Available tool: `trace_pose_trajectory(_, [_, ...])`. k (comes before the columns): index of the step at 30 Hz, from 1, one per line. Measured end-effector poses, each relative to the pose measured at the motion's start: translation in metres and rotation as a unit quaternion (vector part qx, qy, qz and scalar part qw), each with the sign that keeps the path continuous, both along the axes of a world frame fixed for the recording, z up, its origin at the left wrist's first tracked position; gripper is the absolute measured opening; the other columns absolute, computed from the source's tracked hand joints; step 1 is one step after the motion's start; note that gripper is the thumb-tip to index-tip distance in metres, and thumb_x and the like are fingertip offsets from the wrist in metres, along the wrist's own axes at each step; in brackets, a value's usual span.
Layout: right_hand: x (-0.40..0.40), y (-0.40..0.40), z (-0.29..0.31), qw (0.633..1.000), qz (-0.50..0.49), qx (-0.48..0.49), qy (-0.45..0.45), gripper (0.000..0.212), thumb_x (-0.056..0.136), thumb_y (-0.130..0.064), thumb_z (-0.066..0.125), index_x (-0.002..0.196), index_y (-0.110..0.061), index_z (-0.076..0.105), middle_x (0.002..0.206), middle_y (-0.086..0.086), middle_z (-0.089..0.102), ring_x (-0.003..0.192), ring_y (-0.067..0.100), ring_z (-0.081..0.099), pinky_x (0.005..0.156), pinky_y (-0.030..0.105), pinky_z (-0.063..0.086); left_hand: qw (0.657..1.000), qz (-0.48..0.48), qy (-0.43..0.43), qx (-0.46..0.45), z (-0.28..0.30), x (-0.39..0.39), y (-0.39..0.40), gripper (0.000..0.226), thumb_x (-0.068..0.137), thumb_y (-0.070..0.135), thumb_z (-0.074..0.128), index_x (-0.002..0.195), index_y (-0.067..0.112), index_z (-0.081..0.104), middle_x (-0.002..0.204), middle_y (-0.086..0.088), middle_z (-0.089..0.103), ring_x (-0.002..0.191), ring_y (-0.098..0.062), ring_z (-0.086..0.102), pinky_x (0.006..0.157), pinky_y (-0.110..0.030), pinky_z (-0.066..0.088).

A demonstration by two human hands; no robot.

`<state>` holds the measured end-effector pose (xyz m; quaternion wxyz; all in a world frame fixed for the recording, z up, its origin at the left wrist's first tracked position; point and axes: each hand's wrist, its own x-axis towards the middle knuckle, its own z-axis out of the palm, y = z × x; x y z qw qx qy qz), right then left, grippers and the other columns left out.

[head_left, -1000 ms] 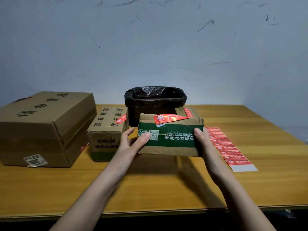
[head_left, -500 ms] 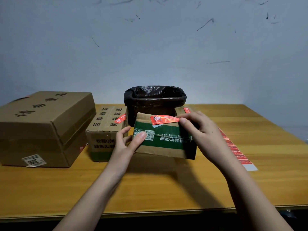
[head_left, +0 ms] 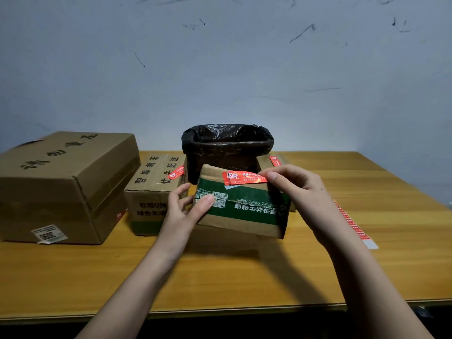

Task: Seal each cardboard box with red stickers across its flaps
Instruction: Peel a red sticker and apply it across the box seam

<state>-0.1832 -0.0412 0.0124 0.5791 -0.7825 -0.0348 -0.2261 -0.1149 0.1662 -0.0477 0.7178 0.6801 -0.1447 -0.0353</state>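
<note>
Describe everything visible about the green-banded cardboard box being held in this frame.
The green-banded box is small, brown corrugated cardboard with a wide green band carrying white print and a QR code. It is tilted, its left end raised above the wooden table. A red sticker lies across its top front edge. The left hand holds its left end, thumb on the front face; the right hand pinches the sticker's right end. It sits in front of the black-lined bin.

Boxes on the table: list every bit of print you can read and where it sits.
"Kong Yisheng Health", upside down, on the green band of the held box.
"300" on the white label of the big box.
"Q" among Chinese print on the middle box.
Red sticker text, the QR code and the sticker strip: too small to read.
</note>
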Motion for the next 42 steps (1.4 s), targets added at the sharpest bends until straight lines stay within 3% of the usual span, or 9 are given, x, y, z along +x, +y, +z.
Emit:
trace_pose_trajectory(3, [-0.001,-0.001,0.003,1.000,-0.002,0.003,0.012,0.015,0.092,-0.020,0.060,0.086,-0.017,0.074,0.074,-0.016,0.068,0.064,-0.008,0.056,0.050,0.005,0.036,1.000,-0.004,-0.002,0.014,-0.001,0.001,0.002,0.115,0.029,0.083,0.071,0.127,0.036,0.033,0.135,-0.010,0.049,0.121,-0.022,0.052,0.100,-0.034,0.046])
trace_pose_trajectory(9, [-0.004,-0.006,0.009,0.998,0.038,-0.040,0.039,0.016,0.093,-0.018,0.059,0.097,-0.017,0.074,0.084,-0.013,0.071,0.071,-0.010,0.058,0.055,0.004,0.038,1.000,-0.008,0.001,0.016,-0.001,0.002,0.004,0.115,0.027,0.085,0.071,0.126,0.038,0.034,0.137,-0.011,0.048,0.123,-0.024,0.052,0.105,-0.043,0.043])
trace_pose_trajectory(15, [-0.006,-0.010,0.010,0.996,0.067,-0.025,0.049,0.014,0.090,-0.013,0.063,0.098,-0.009,0.073,0.074,-0.014,0.069,0.064,-0.007,0.058,0.053,0.004,0.038,1.000,-0.009,-0.003,0.018,-0.002,0.001,0.004,0.108,0.035,0.075,0.074,0.128,0.037,0.034,0.138,-0.010,0.048,0.122,-0.023,0.052,0.101,-0.038,0.045])
trace_pose_trajectory(23, [-0.002,-0.017,0.017,0.986,0.110,-0.030,0.123,0.008,0.089,-0.010,0.063,0.094,-0.008,0.069,0.062,-0.012,0.064,0.053,-0.005,0.053,0.048,0.008,0.037,1.000,-0.009,-0.004,0.026,-0.002,0.002,0.005,0.126,0.025,0.083,0.073,0.133,0.033,0.033,0.136,-0.012,0.049,0.123,-0.027,0.051,0.106,-0.047,0.042])
trace_pose_trajectory(28, [0.003,-0.023,0.022,0.975,0.134,-0.039,0.173,0.008,0.083,-0.019,0.066,0.085,-0.012,0.070,0.071,-0.010,0.067,0.063,-0.002,0.056,0.055,0.010,0.038,0.999,-0.022,-0.008,0.033,-0.002,0.001,0.006,0.128,0.022,0.083,0.072,0.133,0.034,0.032,0.135,-0.011,0.048,0.120,-0.026,0.053,0.098,-0.038,0.048])
trace_pose_trajectory(33, [0.006,-0.026,0.024,0.966,0.151,-0.065,0.201,0.021,0.071,-0.032,0.070,0.083,-0.014,0.071,0.071,-0.006,0.067,0.059,0.002,0.055,0.053,0.017,0.039,0.999,-0.035,-0.007,0.023,-0.005,0.002,0.006,0.126,0.024,0.081,0.075,0.132,0.033,0.033,0.133,-0.011,0.050,0.117,-0.023,0.057,0.087,-0.026,0.052])
trace_pose_trajectory(38, [0.005,-0.025,0.024,0.964,0.151,-0.092,0.197,0.012,0.082,-0.026,0.066,0.084,-0.014,0.068,0.071,-0.010,0.067,0.061,-0.002,0.056,0.054,0.012,0.041,0.999,-0.037,-0.006,0.026,-0.004,0.003,0.006,0.124,0.025,0.077,0.077,0.132,0.034,0.032,0.134,-0.010,0.049,0.118,-0.024,0.055,0.090,-0.028,0.051])
trace_pose_trajectory(42, [0.002,-0.020,0.026,0.972,0.102,-0.127,0.172,0.011,0.091,-0.024,0.063,0.082,-0.019,0.066,0.068,-0.009,0.063,0.060,0.001,0.054,0.054,0.015,0.040,0.999,-0.030,-0.002,0.026,-0.004,0.003,0.004,0.100,0.043,0.064,0.067,0.132,0.035,0.032,0.136,-0.009,0.047,0.120,-0.024,0.053,0.090,-0.027,0.048])
